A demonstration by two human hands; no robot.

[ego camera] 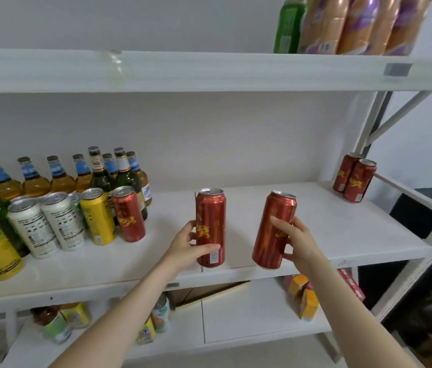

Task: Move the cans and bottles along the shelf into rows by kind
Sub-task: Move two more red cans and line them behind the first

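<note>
Two glossy red cans (210, 208), smooth white shelf (337, 224)

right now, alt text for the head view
The left hand grips an upright red can, the right hand a tilted red can, at the white shelf's front. Bottles and mixed cans crowd its left end; two red cans stand far right.

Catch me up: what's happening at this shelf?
A person holds a red can in each of their hands over the middle shelf: the left hand grips an upright can, the right hand a tilted can. Two more red cans stand at the back right; a fifth red can sits among the mixed cans and bottles on the left.
</note>
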